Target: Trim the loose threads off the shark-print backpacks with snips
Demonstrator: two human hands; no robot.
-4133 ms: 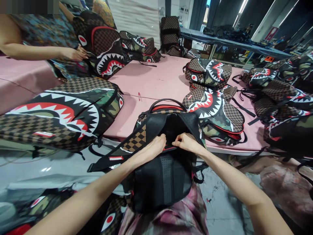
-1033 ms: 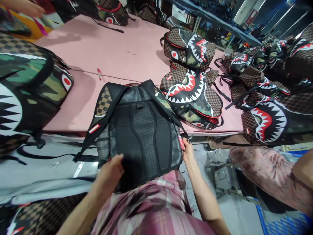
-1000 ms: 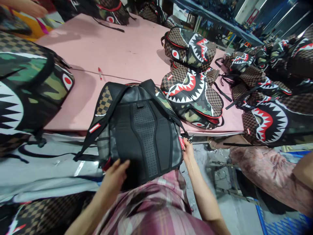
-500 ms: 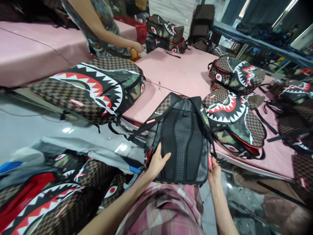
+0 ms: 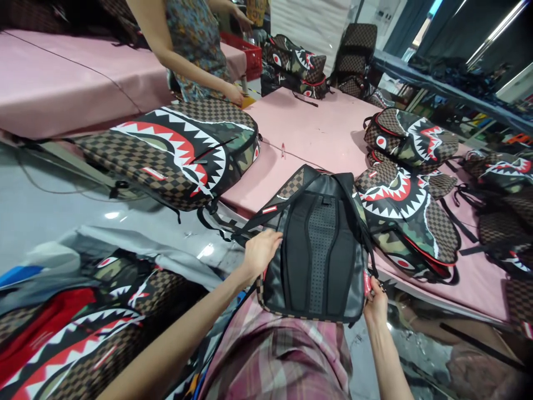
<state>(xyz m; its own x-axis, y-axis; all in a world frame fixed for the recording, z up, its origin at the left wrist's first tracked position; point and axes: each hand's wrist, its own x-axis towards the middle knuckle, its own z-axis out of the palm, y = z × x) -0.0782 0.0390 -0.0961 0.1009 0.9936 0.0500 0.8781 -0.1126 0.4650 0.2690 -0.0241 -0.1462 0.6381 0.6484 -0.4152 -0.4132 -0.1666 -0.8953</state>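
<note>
Black backpack (image 5: 318,255) on a lap (image 5: 287,353)

The backpack has its back side up, its bottom on the lap and its top by the pink bench (image 5: 306,125). The left hand (image 5: 260,253) bends half closed at one side; I cannot tell if it grips. The right hand (image 5: 377,300) pinches a red bit (image 5: 367,282) at the other.

Bag workshop, pink worktables (image 5: 306,125), many backpacks (image 5: 322,255)
</note>
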